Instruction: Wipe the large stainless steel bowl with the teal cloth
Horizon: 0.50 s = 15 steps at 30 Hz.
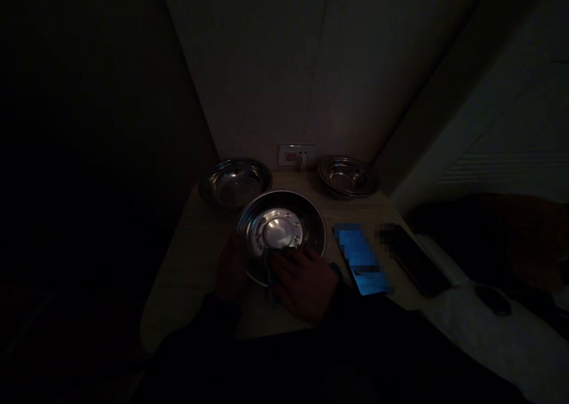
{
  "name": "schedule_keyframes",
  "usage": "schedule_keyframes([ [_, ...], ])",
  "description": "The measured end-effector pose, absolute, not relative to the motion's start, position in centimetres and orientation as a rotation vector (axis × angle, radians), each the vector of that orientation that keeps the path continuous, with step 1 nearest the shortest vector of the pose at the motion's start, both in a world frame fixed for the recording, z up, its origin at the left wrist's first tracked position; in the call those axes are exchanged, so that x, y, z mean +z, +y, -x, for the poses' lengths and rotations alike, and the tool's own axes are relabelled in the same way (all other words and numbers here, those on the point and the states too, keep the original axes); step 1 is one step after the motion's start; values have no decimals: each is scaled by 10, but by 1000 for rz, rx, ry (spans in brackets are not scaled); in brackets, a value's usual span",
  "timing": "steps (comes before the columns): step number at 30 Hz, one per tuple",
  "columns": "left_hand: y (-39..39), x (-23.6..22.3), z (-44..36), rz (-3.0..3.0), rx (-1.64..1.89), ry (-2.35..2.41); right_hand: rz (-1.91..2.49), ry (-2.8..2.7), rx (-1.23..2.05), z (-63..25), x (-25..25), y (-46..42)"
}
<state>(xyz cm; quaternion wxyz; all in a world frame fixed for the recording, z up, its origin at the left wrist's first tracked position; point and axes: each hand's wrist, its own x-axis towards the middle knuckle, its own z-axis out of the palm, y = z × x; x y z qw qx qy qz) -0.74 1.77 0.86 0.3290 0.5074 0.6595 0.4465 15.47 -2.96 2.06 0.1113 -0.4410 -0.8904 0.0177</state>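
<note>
A stainless-steel basin [279,231] is sitting just below frame centre; the right hand's [306,279] fingers are gripping a cloth [268,263] inside it — the left hand [230,269] is touching its left rim, finger closure too dark to tell.

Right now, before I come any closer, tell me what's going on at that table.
In dim light, a person has both hands at a shiny metal bowl on the table. The left hand is at its left rim, its exact grip too dark to tell. The right hand holds what looks like a dark cloth against the near inside. Another bowl and some stacked bowls sit behind, with a lit phone to the right.
</note>
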Motion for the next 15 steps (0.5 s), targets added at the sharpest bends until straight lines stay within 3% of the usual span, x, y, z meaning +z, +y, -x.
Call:
schedule_keyframes([
  [15,21,-6,14,-1432,1225,1689,1314,-2589,-9,-153,23,-21],
])
